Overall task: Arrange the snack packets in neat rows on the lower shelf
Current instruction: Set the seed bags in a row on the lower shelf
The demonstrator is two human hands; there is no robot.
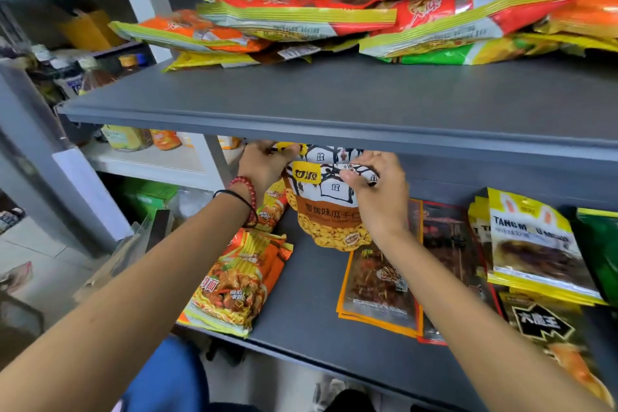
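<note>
Found upright near the back of the lower shelf: seed-kernel pouch, pinched at its top corners by left hand and right hand. Judged light, soft-walled, glossy, likely slippery, with loose contents apt to shift. Best gripped at the flat sealed top edge.

Both hands gripping seed packet above lower shelf
</note>
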